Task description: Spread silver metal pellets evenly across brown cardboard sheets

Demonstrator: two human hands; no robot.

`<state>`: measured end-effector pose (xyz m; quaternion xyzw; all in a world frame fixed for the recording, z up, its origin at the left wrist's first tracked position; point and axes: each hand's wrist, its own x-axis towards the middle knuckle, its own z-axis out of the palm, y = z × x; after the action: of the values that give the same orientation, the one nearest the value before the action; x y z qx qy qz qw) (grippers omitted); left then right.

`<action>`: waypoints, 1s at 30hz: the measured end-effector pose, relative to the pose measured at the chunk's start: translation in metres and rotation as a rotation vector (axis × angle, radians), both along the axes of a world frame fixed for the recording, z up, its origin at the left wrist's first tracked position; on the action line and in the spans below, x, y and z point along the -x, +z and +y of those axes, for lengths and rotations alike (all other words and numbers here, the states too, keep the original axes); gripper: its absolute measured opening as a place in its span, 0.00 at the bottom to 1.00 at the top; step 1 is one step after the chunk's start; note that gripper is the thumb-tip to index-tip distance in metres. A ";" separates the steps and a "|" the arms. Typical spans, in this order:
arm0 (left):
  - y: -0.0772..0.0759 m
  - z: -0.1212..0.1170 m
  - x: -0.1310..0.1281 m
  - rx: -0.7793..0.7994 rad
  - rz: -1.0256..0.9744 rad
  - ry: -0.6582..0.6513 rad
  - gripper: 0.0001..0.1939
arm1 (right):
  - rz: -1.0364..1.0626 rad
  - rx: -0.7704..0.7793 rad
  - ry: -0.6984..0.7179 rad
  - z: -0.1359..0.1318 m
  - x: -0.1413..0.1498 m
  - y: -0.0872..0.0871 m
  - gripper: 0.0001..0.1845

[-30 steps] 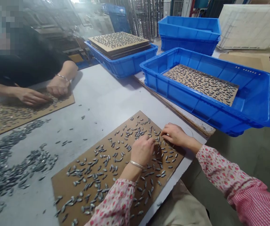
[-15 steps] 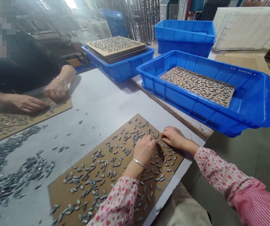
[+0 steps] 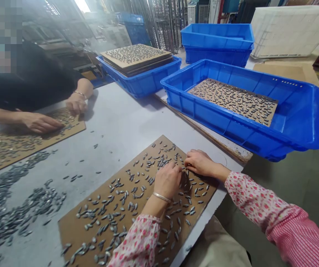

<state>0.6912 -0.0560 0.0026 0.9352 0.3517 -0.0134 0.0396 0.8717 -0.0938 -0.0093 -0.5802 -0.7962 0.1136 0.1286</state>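
Many small, grey, spindle-shaped metal pieces (image 3: 133, 206) lie scattered on a brown board (image 3: 98, 193), bunched in some spots and spread out in others. Over the board's far half, my left hand (image 3: 168, 180) rests among the pieces with fingers curled down. Whatever is between those fingertips is hidden. My right hand (image 3: 200, 162) is at the board's right edge, its fingers bent and pressed together close to my left fingertips. I cannot make out whether a piece is between them.
Loose metal pieces form a heap (image 3: 34, 204) on the white table (image 3: 123, 111) at left. Opposite, a co-worker's hands (image 3: 42, 122) work over another board (image 3: 73, 128). A blue crate (image 3: 232, 111) holding a filled board stands right; another crate (image 3: 145, 81) bears stacked boards.
Both my hands have shifted slightly left over the board. The co-worker's hands have moved right, one of them farther up that other board.
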 end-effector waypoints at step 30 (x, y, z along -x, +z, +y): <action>0.017 0.022 0.005 0.139 -0.005 0.249 0.11 | 0.126 0.155 -0.223 0.034 0.000 -0.008 0.11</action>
<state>0.6857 -0.0338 0.0196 0.8794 0.4630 -0.0302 0.1067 0.8719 -0.0598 -0.0170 -0.6648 -0.7062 0.1959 0.1448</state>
